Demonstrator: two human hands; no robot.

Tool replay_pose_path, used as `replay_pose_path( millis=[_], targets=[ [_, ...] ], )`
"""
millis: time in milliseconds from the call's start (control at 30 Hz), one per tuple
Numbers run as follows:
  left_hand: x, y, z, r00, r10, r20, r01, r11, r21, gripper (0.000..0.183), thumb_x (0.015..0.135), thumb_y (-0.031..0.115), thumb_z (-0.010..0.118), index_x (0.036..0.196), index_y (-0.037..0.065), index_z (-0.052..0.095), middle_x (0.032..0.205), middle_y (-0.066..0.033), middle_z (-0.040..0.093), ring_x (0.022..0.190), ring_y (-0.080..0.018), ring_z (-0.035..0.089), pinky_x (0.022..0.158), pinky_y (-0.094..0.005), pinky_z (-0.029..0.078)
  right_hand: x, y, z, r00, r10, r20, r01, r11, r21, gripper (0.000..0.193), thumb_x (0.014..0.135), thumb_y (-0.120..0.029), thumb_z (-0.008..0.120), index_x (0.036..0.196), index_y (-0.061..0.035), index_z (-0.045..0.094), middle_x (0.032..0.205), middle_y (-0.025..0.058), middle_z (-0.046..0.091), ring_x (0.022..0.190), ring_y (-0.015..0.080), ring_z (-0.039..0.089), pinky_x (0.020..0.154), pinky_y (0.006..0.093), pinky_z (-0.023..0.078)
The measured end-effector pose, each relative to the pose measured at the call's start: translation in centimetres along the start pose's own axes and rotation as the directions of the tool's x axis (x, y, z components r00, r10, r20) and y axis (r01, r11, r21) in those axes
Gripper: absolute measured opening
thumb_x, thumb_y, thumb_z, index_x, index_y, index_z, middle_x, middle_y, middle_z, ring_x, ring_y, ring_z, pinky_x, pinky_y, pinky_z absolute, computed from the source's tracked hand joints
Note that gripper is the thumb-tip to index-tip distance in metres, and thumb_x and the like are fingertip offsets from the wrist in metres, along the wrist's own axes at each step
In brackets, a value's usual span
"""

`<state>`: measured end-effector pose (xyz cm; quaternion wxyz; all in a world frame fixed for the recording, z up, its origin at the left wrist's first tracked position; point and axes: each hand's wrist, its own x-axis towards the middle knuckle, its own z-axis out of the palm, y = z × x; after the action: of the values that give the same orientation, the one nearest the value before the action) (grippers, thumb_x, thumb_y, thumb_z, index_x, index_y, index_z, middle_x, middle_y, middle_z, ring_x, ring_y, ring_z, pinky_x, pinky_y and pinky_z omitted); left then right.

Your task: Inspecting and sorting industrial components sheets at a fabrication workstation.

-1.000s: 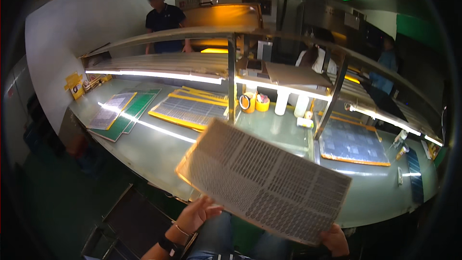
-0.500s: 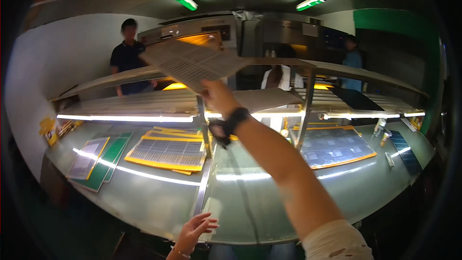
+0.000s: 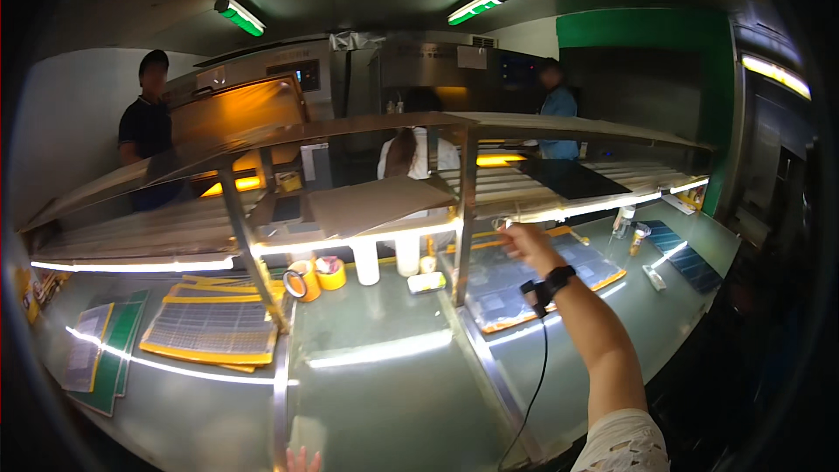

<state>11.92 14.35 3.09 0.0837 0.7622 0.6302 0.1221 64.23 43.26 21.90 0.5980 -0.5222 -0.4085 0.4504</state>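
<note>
My right hand (image 3: 527,246) is raised at the lit front edge of the right-hand shelf, above a dark panel with yellow edges (image 3: 551,284). Its fingers are bent together; what they grip, if anything, is too small to make out. Around that wrist sits a black strap (image 3: 546,288), from which a thin black cord (image 3: 540,376) runs down to the bench's near edge. Only the fingertips of my left hand (image 3: 302,460) show at the lower edge, spread apart over the bench. A pale patch (image 3: 308,433) lies just beyond them; whether it is a thing or a reflection I cannot tell.
A metal rack (image 3: 465,201) spans the bench, with a brown sheet (image 3: 380,205) and a black sheet (image 3: 568,179) on its shelf. Beneath stand tape rolls (image 3: 302,281) and white cylinders (image 3: 365,262). Framed panels (image 3: 210,323) lie left. People (image 3: 147,127) are beyond the rack.
The view has turned rightward. My right hand held a patterned sheet up by the upper shelf; now that sheet is out of the hand, which has come down to the shelf's front edge.
</note>
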Motion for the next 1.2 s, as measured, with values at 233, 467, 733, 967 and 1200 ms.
replay_pose_path(
  millis=[233, 467, 733, 967, 1200],
  targets=[
    [0.2, 5.1, -0.6, 0.949, -0.255, 0.185, 0.214, 0.953, 0.216, 0.080, 0.080, 0.054, 0.050, 0.140, 0.010, 0.020, 0.143, -0.0209, 0.019, 0.132, -0.0395, 0.013, 0.103, -0.0565, 0.012, 7.8, -1.5, -16.9, 0.766, 0.032, -0.642, 0.157, 0.959, 0.235, 0.036, 0.084, -0.045, 0.056, 0.079, -0.0100, 0.050, 0.057, 0.0036, 0.052, 0.042, 0.0099, 0.043, 0.038, 0.0224, 0.031],
    [0.9, 1.6, 2.8, 0.948, -0.173, 0.268, 0.085, 0.946, 0.312, 0.073, 0.083, 0.054, 0.045, 0.140, 0.016, 0.020, 0.144, -0.0210, 0.012, 0.134, -0.0375, 0.004, 0.102, -0.0599, 0.006, 11.1, -0.4, -23.5, 0.801, -0.209, -0.561, 0.324, 0.939, 0.113, 0.014, 0.083, -0.021, 0.057, 0.075, -0.0104, 0.052, 0.058, 0.0024, 0.053, 0.046, 0.0117, 0.048, 0.040, 0.0238, 0.029],
    [2.0, 7.0, -1.1, 0.982, -0.125, 0.140, 0.080, 0.954, 0.289, 0.063, 0.089, 0.048, 0.034, 0.132, 0.002, 0.030, 0.141, -0.0219, 0.017, 0.132, -0.0370, 0.009, 0.103, -0.0550, 0.011, -15.6, 1.1, -23.6, 0.918, -0.100, -0.384, 0.225, 0.929, 0.294, 0.022, 0.087, -0.011, 0.048, 0.103, 0.0037, 0.053, 0.095, 0.0140, 0.062, 0.083, 0.0242, 0.063, 0.076, 0.0331, 0.053],
    [1.6, 4.3, 2.6, 0.976, -0.198, 0.090, 0.152, 0.918, 0.366, 0.061, 0.090, 0.044, 0.036, 0.141, 0.013, 0.020, 0.148, -0.0098, 0.008, 0.136, -0.0319, 0.003, 0.103, -0.0575, 0.007, -35.5, 10.9, -18.1, 0.856, 0.084, -0.509, 0.091, 0.946, 0.310, 0.025, 0.084, -0.011, 0.055, 0.107, -0.0026, 0.051, 0.090, 0.0038, 0.059, 0.073, 0.0125, 0.058, 0.060, 0.0246, 0.049],
    [1.1, 8.0, 3.4, 0.996, -0.007, 0.091, -0.027, 0.933, 0.359, 0.064, 0.087, 0.041, 0.045, 0.140, 0.015, 0.022, 0.147, -0.0109, 0.015, 0.135, -0.0337, 0.009, 0.103, -0.0573, 0.010, -44.2, 22.1, -11.1, 0.823, 0.250, -0.510, -0.356, 0.927, -0.121, 0.028, 0.086, -0.024, 0.056, 0.069, -0.0016, 0.054, 0.054, 0.0087, 0.060, 0.045, 0.0119, 0.059, 0.042, 0.0254, 0.044]
  ],
)
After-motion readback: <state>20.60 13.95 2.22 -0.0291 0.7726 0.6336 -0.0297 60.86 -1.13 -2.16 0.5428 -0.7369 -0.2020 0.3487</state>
